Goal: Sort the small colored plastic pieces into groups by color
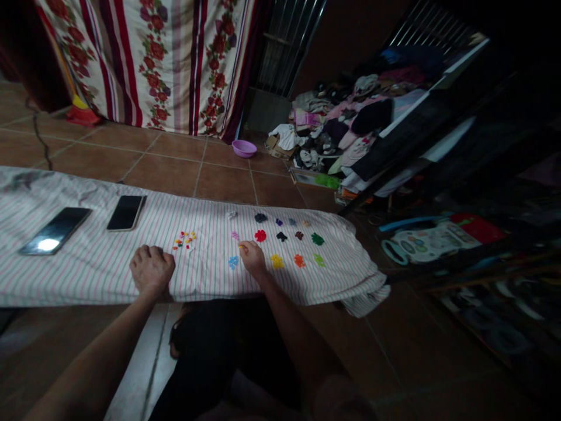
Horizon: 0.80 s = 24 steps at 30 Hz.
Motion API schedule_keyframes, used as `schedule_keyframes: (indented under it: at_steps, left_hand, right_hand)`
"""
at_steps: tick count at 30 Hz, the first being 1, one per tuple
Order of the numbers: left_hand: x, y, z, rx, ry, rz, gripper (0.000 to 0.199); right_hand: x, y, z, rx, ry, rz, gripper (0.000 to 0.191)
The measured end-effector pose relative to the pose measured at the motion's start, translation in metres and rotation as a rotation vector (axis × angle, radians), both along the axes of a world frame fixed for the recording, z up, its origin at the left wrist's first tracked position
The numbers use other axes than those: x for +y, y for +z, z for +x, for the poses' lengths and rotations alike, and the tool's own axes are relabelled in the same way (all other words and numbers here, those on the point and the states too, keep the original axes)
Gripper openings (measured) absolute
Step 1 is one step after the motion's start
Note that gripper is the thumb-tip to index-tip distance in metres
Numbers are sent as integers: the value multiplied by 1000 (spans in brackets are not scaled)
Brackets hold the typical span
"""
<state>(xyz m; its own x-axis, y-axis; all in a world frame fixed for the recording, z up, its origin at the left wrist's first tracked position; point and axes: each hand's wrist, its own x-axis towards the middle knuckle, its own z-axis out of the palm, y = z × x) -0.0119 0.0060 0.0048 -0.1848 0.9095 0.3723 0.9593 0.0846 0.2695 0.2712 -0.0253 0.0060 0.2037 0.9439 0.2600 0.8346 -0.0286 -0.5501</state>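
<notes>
My right hand (253, 259) is over the striped cloth with its fingertips pinched on a small yellow-orange piece, too small to name more exactly. Around it lie little heaps of same-coloured pieces: light blue pieces (233, 262), pink pieces (235, 235), red pieces (260, 235) and yellow pieces (277, 261). My left hand (152, 269) rests on the cloth near the front edge, fingers curled in and nothing visible in them. Just right of it is a loose scatter of mixed-colour pieces (186, 239).
Farther right are orange pieces (299, 261), lime pieces (319, 259) and dark green pieces (318, 239). Two phones, one nearer (56, 231) and one farther (126, 213), lie on the striped cloth (100, 263) at left. A purple basin (244, 148) stands on the tiled floor.
</notes>
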Motion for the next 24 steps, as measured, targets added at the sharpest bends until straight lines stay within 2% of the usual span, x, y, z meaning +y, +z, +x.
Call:
schedule_keyframes:
  at_steps: [7,14,24]
  left_hand:
    - [0,-2,-1,27,7,10,39]
    - [-1,0,0,-26,7,2,38]
    - [1,-5,-1,27,10,22,37]
  right_hand:
    - [-19,5,42,75,-113,71,24]
    - [-40,8,82,60,-300,64,27]
    - [-56,-6,106,8,-358,-3,34]
